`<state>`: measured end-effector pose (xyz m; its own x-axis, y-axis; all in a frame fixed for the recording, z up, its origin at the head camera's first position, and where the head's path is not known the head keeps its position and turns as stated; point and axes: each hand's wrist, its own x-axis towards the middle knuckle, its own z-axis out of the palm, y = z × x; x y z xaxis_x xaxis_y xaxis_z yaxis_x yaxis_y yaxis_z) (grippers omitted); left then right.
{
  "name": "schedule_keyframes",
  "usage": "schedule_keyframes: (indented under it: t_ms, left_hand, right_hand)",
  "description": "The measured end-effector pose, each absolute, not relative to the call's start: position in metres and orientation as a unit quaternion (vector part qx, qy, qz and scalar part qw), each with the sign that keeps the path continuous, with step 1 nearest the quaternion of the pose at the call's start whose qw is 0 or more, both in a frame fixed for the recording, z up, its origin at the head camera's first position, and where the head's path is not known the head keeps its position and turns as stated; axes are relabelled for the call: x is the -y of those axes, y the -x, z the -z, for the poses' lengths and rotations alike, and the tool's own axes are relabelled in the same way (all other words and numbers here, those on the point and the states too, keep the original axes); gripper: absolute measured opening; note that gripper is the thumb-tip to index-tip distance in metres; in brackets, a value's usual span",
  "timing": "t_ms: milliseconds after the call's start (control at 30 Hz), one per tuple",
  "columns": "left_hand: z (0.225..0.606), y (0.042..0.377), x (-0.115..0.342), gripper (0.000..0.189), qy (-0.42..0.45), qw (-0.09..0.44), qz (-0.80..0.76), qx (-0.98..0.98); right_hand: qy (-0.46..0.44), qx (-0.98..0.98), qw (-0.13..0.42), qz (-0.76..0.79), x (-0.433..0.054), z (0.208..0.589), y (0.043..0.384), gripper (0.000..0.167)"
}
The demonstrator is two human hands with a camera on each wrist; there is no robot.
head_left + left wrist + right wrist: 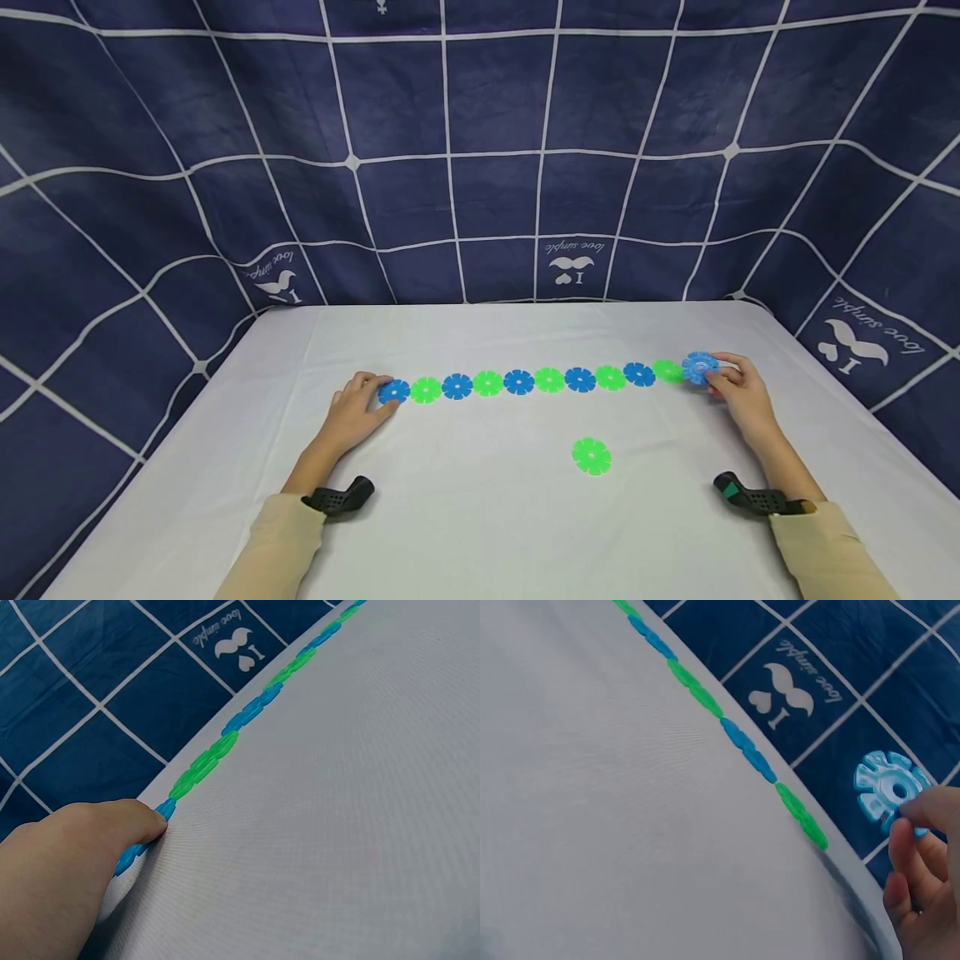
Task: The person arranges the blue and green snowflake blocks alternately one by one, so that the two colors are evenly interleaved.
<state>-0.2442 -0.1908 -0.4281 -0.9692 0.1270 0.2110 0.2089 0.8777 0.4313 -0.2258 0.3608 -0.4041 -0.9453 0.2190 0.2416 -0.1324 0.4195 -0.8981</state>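
Observation:
A row of flat plastic snowflake discs, alternating blue and green, runs across the white table. At its left end my left hand point(355, 410) holds the end blue snowflake disc point(393, 391) between thumb and fingers; the disc lies on the cloth. My right hand point(742, 390) pinches another blue snowflake disc point(700, 367) by its edge at the row's right end. In the right wrist view this disc point(885, 780) is raised and tilted, its notched face and centre hole showing. Beside it lies the last green disc point(666, 371), apart from it in that view.
A loose green snowflake disc point(592, 456) lies in front of the row, right of the middle. White cloth covers the table point(480, 517). Behind and along the sides hangs a dark blue curtain point(495, 200) with white grid lines. Each wrist wears a black camera strap point(339, 497).

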Motion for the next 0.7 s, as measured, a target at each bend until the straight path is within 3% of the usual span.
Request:
schedule_keyframes:
  t_ms: [300,700]
  left_hand:
    - [0.426,0.245,0.190,0.052,0.090,0.091,0.231,0.965]
    - [0.428,0.245,0.190,0.052,0.091,0.088,0.236,0.963]
  right_hand:
    - [0.102,0.844,0.185,-0.492,-0.371,0.412,0.225,0.012]
    - [0.139,0.905,0.173,-0.362,-0.370,0.416,0.222,0.038]
